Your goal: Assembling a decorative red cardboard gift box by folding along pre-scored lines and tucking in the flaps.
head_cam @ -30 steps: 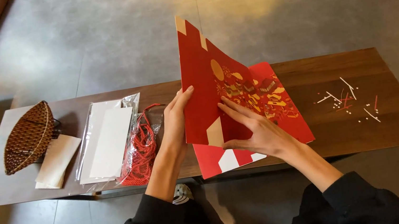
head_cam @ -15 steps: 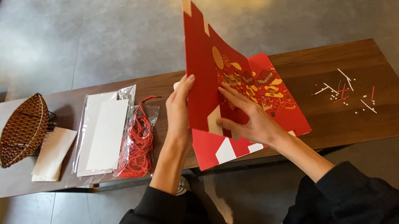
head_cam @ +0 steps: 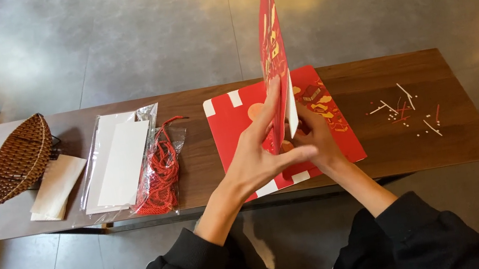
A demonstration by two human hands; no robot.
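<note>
A red card sheet with gold printing [head_cam: 268, 34] stands upright on edge, seen almost edge-on, above a second red printed sheet [head_cam: 236, 122] that lies flat on the wooden table [head_cam: 384, 159]. My left hand [head_cam: 258, 154] presses flat against the left face of the upright sheet, fingers stretched up and thumb pointing right. My right hand [head_cam: 315, 140] grips the lower part of the same sheet from the right side.
A clear bag with white cards [head_cam: 118, 160] and a bundle of red cord [head_cam: 159, 173] lie left of the sheets. Further left are a woven brown basket [head_cam: 19, 158] and a beige paper [head_cam: 57, 185]. Small paper scraps [head_cam: 405, 108] are scattered at the right.
The upright red sheet has turned from facing me to nearly edge-on and now stands vertical. My left hand moved from its left edge onto its face; the flat sheet below is more exposed.
</note>
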